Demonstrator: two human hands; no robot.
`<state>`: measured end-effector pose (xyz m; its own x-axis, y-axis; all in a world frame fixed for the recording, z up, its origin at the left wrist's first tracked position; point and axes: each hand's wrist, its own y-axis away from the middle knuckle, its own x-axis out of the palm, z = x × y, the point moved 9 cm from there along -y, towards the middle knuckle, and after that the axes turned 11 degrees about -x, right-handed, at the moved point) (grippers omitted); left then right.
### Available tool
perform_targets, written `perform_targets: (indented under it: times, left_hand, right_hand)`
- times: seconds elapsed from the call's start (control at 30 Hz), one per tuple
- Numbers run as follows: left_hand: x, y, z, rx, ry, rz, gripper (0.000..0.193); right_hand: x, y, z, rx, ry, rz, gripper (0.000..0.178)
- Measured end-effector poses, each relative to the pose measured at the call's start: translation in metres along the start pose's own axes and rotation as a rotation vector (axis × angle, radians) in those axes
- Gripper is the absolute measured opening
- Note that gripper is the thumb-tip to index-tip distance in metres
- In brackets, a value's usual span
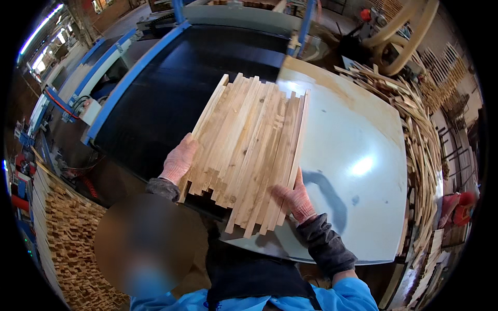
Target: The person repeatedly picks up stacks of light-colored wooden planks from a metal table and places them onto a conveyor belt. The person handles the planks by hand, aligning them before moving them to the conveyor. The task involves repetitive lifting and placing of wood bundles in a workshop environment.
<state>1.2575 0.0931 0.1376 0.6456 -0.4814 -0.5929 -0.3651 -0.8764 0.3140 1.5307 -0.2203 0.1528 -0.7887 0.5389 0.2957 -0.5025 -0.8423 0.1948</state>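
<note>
Between my two gloved hands is a wide bundle of wooden strips (pixel 244 145), lying side by side with uneven ends. My left hand (pixel 180 158), in a pinkish knit glove, presses against the bundle's left edge. On the right edge, nearer to me, my right hand (pixel 296 199) is closed with the thumb over the top of the strips. Its other fingers are mostly hidden by the wood. The bundle sits over the join between a black conveyor belt (pixel 155 88) and a pale, shiny table (pixel 358 129). Whether it rests on them or is lifted, I cannot tell.
Blue rails (pixel 135 78) frame the belt. Stacked wooden strips (pixel 78 233) stand at the lower left. A long heap of thin offcuts (pixel 417 140) runs along the table's right side. Thick tan hoses (pixel 410 36) curve at the back right. A blurred round patch covers the lower left.
</note>
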Motion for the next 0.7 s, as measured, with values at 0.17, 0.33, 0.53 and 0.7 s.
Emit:
perform_targets:
  times: [0.17,0.33,0.53,0.7]
  left_hand:
    - [-0.141,-0.07,0.037,-0.167,-0.41,-0.028,0.086]
    - [-0.269,-0.124,0.096,-0.193,-0.647,-0.181,0.087]
    - [-0.358,-0.059,0.126,0.135,0.145,-0.416,0.058]
    - [-0.371,0.036,0.153,-0.048,0.569,-0.466,0.044]
  right_hand:
    - [0.159,-0.072,-0.047,-0.004,0.046,-0.012,0.095]
    - [0.317,-0.146,-0.082,-0.045,0.025,0.039,0.084]
    - [0.447,-0.222,-0.125,-0.042,0.013,0.051,0.102]
    - [0.511,-0.26,-0.15,0.181,0.548,0.119,0.13]
